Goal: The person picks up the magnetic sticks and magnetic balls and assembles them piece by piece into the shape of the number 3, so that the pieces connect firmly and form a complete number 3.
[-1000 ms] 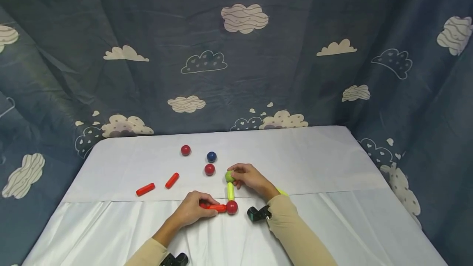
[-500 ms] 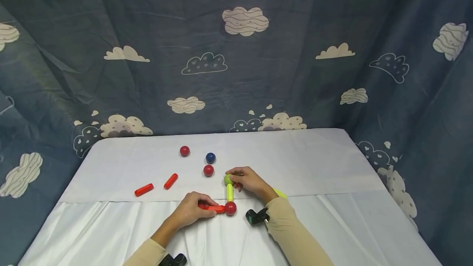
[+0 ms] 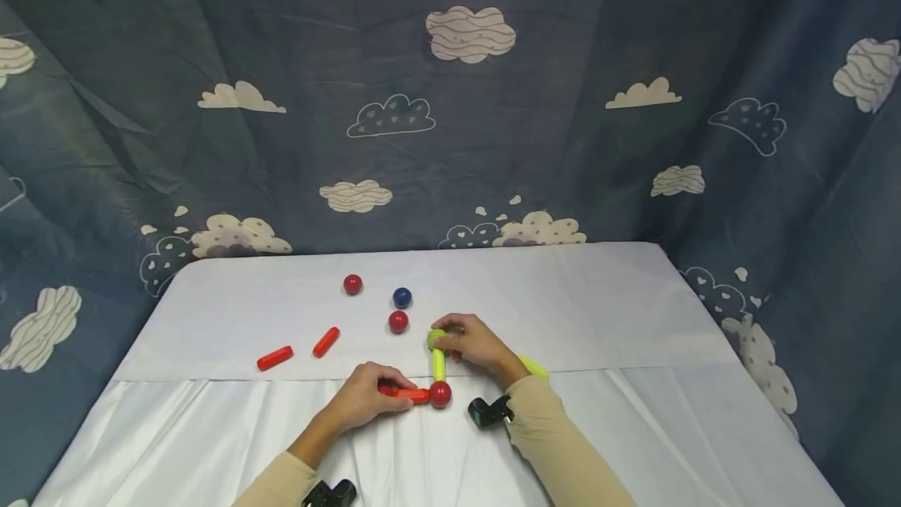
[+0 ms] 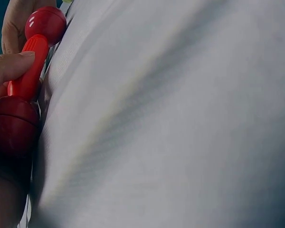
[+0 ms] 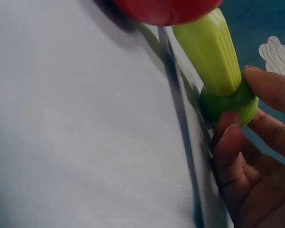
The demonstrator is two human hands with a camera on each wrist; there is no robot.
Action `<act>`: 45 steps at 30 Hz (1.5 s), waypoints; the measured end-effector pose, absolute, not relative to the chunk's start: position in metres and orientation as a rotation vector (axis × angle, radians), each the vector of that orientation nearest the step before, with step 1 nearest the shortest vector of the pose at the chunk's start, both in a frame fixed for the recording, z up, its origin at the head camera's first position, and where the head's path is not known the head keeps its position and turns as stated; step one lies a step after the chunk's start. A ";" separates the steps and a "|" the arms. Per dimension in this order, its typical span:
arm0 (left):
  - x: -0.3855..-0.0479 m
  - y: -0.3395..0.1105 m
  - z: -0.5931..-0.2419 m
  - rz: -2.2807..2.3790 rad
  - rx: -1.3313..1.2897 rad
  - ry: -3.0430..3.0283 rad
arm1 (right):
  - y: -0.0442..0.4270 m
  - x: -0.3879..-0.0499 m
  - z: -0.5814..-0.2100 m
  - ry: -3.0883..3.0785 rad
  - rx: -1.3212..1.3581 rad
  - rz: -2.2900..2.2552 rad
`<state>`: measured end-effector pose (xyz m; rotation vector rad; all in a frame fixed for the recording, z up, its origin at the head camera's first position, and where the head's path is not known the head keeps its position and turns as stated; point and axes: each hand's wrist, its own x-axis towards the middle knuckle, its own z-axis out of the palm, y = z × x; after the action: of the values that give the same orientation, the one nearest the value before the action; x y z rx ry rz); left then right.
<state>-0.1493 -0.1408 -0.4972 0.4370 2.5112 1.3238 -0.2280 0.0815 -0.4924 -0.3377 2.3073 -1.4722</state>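
Grip confirmed: left hand [image 3: 366, 397] holds the red rod [image 3: 419, 396], right hand [image 3: 479, 344] pinches the green ball [image 3: 433, 339], lower centre of the head view, presumably steadying the corner red ball [image 3: 439, 394] and yellow rod [image 3: 439, 368] between.

Head view: high, well back from glossy dark-red ball [image 3: 440, 394] between left hand [image 3: 366, 396] and right hand [image 3: 477, 343], facing forward-down. Wrist views: close, flanking ball; both share it.
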 end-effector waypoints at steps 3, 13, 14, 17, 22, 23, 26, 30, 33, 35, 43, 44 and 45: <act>-0.149 -0.141 -0.497 1.323 0.444 2.518 | 0.085 -0.227 -0.487 2.350 -0.347 -1.457; -0.149 -0.141 -0.498 1.320 0.446 2.538 | 0.129 -0.226 -0.466 2.504 -0.305 -1.319; -0.149 -0.141 -0.498 1.321 0.447 2.537 | 0.135 -0.226 -0.465 2.520 -0.295 -1.295; -0.149 -0.140 -0.499 1.323 0.451 2.535 | 0.153 -0.225 -0.463 2.553 -0.255 -1.226; -0.149 -0.141 -0.499 1.326 0.450 2.532 | 0.180 -0.221 -0.464 2.520 -0.273 -1.145; -0.149 -0.141 -0.499 1.326 0.450 2.534 | 0.185 -0.221 -0.465 2.508 -0.306 -1.128; -0.148 -0.142 -0.498 1.326 0.454 2.539 | 0.195 -0.218 -0.467 2.472 -0.392 -1.099; -0.148 -0.141 -0.498 1.326 0.464 2.541 | 0.205 -0.214 -0.467 2.451 -0.459 -1.073; -0.148 -0.141 -0.497 1.325 0.447 2.532 | 0.208 -0.212 -0.467 2.446 -0.480 -1.057; -0.148 -0.141 -0.496 1.323 0.430 2.525 | 0.209 -0.211 -0.468 2.447 -0.497 -1.043; -0.148 -0.141 -0.496 1.319 0.439 2.535 | 0.204 -0.206 -0.470 2.518 -0.505 -0.988; -0.148 -0.141 -0.496 1.318 0.440 2.533 | 0.204 -0.205 -0.469 2.524 -0.505 -0.986; -0.148 -0.141 -0.496 1.319 0.443 2.533 | 0.204 -0.205 -0.469 2.530 -0.506 -0.984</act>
<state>-0.1484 -0.1410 -0.4957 0.4432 2.5325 1.3187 -0.2045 0.2036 -0.4691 -0.5063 2.5296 -0.9838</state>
